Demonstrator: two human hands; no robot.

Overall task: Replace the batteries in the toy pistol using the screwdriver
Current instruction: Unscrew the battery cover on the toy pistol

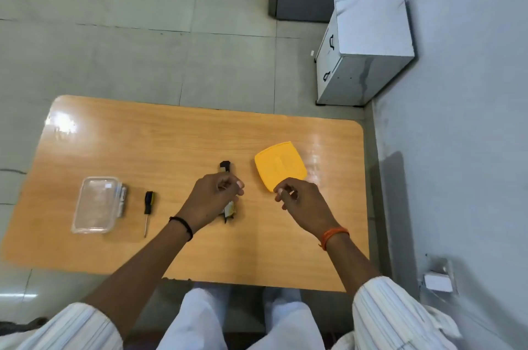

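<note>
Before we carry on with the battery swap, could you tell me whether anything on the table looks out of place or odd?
Nothing looks spilled or damaged. The yellow lid lies apart from the clear container, across the table, and the screwdriver lies unused beside that container.

Orange wood-grain table (114,149); yellow lid (280,166); black-and-yellow screwdriver (148,204) handle; clear plastic box (97,204); black toy pistol (227,169) with yellow markings; black wristband (183,226) left, orange band (334,235) right; pale striped sleeves (385,309)

The scene is being viewed from a single head-worn camera, angled steeply forward and down, close above the surface (183,143), with floor (114,35) beyond.
</note>
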